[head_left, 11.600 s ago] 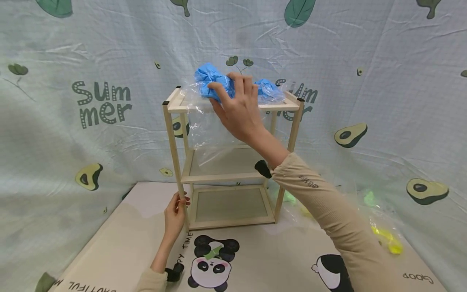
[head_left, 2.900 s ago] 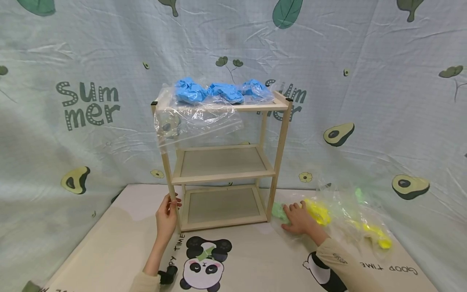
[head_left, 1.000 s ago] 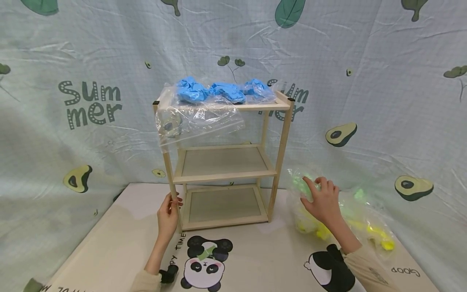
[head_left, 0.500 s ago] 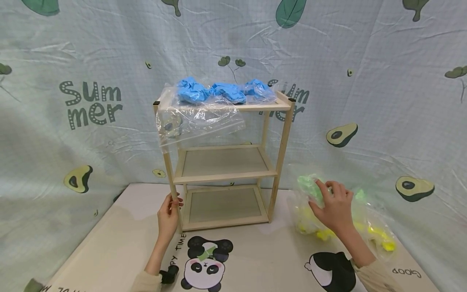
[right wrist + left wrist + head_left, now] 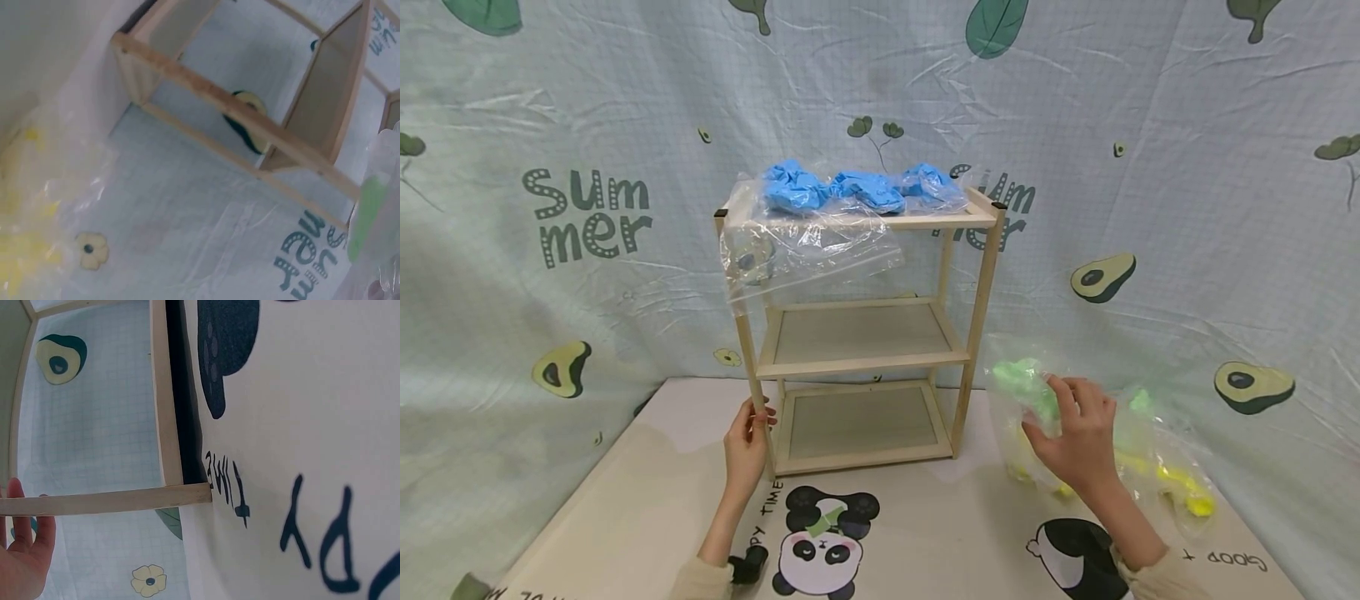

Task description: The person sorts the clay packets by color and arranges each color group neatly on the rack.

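A three-tier wooden rack (image 5: 862, 366) stands on the table. My left hand (image 5: 747, 446) grips its front left post (image 5: 112, 503) low down, with the fingers behind the post in the left wrist view. To the right of the rack, my right hand (image 5: 1078, 433) holds a clear plastic bag with a crumpled light-green thing (image 5: 1024, 379) inside, raised over the table. That green bundle (image 5: 370, 215) shows at the right edge of the right wrist view. On the top tier lie several clear bags with crumpled blue bundles (image 5: 793, 185); one bag's zip edge (image 5: 820, 279) hangs over the front.
Clear bags with yellow bundles (image 5: 1187, 492) lie on the table at the right, partly behind my right hand; a green bundle (image 5: 1141, 402) is among them. A printed cloth (image 5: 880, 75) hangs behind the rack. The table cover (image 5: 940, 533) bears panda prints.
My right hand has gone from the top tier down to the bags at the right, then lifted the green one and just shifted left with it. My left hand keeps its grip on the post.
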`<state>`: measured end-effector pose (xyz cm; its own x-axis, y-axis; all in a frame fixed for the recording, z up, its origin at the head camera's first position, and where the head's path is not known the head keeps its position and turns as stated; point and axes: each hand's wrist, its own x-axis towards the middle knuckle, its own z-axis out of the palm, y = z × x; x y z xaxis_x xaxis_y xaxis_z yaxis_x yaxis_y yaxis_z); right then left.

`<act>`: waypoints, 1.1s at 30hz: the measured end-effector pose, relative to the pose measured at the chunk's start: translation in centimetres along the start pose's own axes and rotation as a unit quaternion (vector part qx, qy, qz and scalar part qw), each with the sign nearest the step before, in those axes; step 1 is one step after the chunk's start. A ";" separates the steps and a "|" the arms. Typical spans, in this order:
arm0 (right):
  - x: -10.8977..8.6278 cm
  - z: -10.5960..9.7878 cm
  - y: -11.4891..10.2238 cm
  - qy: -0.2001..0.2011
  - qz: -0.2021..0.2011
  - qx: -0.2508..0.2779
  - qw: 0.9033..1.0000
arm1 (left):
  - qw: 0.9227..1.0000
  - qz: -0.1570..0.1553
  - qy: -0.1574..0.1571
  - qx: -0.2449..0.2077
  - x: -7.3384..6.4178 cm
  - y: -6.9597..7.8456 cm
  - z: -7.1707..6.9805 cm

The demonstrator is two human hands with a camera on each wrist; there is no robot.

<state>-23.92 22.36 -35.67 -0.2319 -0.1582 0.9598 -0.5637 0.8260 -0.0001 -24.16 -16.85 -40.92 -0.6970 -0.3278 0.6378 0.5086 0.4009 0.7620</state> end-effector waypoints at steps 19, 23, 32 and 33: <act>2.7 4.2 -5.6 0.020 -0.021 0.053 0.998 | 1.000 0.009 0.004 -0.009 0.1 -3.9 0.5; 3.4 5.3 -6.2 0.018 -0.021 0.043 0.999 | 1.000 0.004 0.003 -0.012 0.1 -2.5 0.3; 6.0 7.1 -7.1 -0.002 -0.008 -0.003 1.000 | 1.000 0.003 -0.001 -0.013 0.1 -0.3 0.0; 6.3 7.4 -7.1 -0.004 -0.007 -0.009 1.000 | 1.000 0.003 -0.001 -0.014 0.1 -0.3 0.0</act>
<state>-27.18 11.50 -31.74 -0.2310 -0.1736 0.9573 -0.5520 0.8336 0.0179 -24.39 -17.03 -41.04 -0.6946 -0.3243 0.6421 0.5265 0.3790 0.7610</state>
